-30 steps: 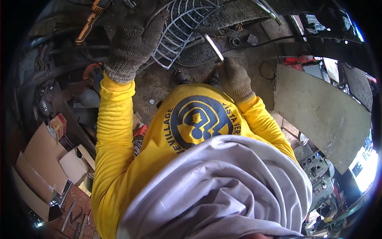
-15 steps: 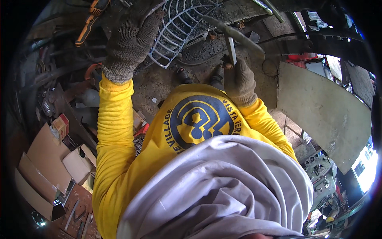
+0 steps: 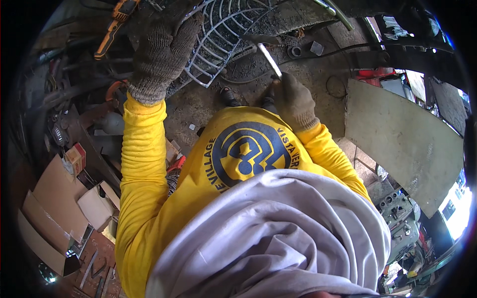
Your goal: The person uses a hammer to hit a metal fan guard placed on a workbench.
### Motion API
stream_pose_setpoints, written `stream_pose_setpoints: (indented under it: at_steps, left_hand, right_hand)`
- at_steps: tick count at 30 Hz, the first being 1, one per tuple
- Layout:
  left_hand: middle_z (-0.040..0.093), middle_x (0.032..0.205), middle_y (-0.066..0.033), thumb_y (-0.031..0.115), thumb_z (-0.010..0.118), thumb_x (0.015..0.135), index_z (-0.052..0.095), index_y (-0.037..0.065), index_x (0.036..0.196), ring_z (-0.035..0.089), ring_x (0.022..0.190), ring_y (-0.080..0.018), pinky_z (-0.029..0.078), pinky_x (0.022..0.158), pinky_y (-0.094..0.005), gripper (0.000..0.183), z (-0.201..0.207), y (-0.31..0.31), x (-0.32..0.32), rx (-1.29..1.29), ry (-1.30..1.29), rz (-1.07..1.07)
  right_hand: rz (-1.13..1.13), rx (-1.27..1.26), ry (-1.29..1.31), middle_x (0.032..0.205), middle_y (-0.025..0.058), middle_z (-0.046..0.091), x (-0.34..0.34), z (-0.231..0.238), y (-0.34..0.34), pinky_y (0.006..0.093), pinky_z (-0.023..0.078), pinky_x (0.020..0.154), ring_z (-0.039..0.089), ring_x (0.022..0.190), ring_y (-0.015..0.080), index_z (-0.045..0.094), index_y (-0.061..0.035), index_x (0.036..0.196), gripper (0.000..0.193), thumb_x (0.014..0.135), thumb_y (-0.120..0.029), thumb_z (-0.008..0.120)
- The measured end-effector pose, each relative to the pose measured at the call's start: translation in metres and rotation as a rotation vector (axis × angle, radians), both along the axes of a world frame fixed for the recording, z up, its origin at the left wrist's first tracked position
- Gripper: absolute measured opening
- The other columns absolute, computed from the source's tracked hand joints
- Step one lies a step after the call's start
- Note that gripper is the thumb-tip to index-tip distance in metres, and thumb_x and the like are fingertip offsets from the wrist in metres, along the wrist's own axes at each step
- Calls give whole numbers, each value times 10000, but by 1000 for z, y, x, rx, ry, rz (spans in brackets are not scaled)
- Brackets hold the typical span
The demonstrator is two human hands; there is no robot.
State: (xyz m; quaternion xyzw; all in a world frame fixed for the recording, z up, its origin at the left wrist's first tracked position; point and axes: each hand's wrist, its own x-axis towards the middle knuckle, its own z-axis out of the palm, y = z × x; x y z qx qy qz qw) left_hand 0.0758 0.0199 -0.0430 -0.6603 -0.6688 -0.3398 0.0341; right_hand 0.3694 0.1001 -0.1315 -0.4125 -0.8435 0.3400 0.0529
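Note:
A curved grey metal rod grille with a row of bent bars lies at the top of the view. My left hand, in a grey-brown knit glove, is closed on the grille's left edge. What the fingertips grip there is partly hidden. To the right of the grille, my gloved right hand is wrapped around the pale handle of a chipping hammer. The hammer's dark head is near the grille's right side and hard to make out against the clutter; I cannot tell whether they touch.
A black and orange power tool is beyond my left hand. Dark debris covers the workbench beside the grille. A large flat board leans at the right, above a grey machine. Cardboard boxes sit at the left.
The chipping hammer has swung to the left, its head now closer to the grille. My right hand has shifted slightly left with it. My left hand stays on the grille.

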Motion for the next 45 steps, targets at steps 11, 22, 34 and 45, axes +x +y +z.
stream_pose_setpoints:
  at_steps: [11,22,34,45]
  left_hand:
    - [643,1244,-180,144,637,961,586,61,1345,615,1141,-353,473,991,-428,396,-1,1,0,-1,-3,-10]
    - [681,1161,-165,134,639,965,599,49,1327,661,1044,-323,500,934,-414,373,-6,-4,1,45,77,18]
    - [661,1228,-179,133,636,964,590,67,1351,625,1136,-336,474,986,-424,395,-5,-3,-1,36,170,36]
    - [677,1203,-167,108,652,950,600,42,1335,639,1104,-325,465,993,-434,394,8,2,9,-18,65,2]
  right_hand:
    - [-45,22,233,900,228,685,8,3,-3,529,521,732,660,882,463,598,-81,1067,232,975,-294,585]
    - [-55,2,80,907,209,695,2,6,-3,519,527,730,674,874,442,635,-108,1094,236,960,-299,604]
    - [-7,146,45,808,194,679,4,-6,2,485,535,648,677,773,425,633,-113,1046,160,938,-231,641]
    - [3,64,-3,822,195,675,7,-8,0,524,520,693,668,799,435,609,-80,1021,230,946,-297,612]
